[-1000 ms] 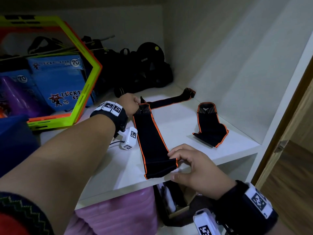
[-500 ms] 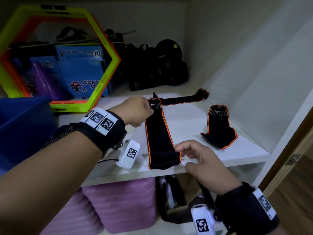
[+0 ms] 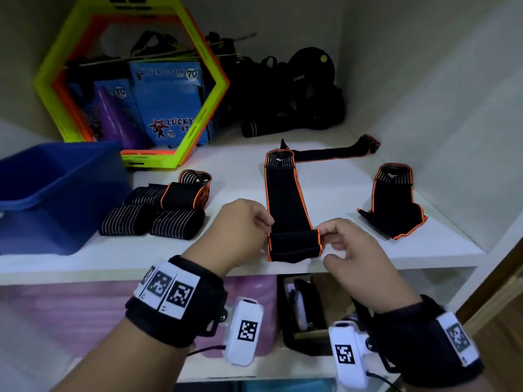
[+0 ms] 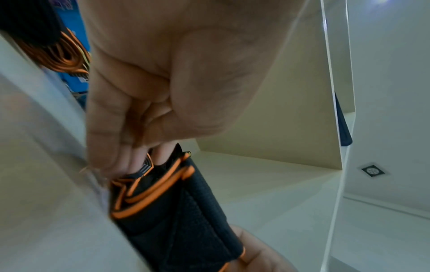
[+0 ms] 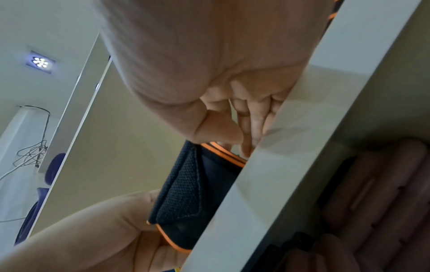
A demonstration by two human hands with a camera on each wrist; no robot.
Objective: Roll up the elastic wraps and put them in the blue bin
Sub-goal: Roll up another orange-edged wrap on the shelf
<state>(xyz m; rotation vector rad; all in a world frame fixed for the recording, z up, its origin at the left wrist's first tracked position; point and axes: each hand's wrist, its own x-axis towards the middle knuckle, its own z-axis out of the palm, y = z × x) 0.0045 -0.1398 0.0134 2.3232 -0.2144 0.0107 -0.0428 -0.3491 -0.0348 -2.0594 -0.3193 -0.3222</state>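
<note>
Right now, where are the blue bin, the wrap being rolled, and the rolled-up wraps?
blue bin [image 3: 60,176]: head view, front rim.
wrap being rolled [image 3: 285,202]: head view, flat middle.
rolled-up wraps [image 3: 177,223]: head view, front roll.

Three unrolled wraps [image 3: 285,199]; perhaps four rolled wraps [image 3: 177,223]; one blue bin [image 3: 59,176]; two hexagon frames [image 3: 195,131].

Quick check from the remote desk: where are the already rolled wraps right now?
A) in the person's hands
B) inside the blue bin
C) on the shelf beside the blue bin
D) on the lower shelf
C: the rolled wraps lie on the shelf just right of the blue bin, while both hands work the flat wrap.
</note>
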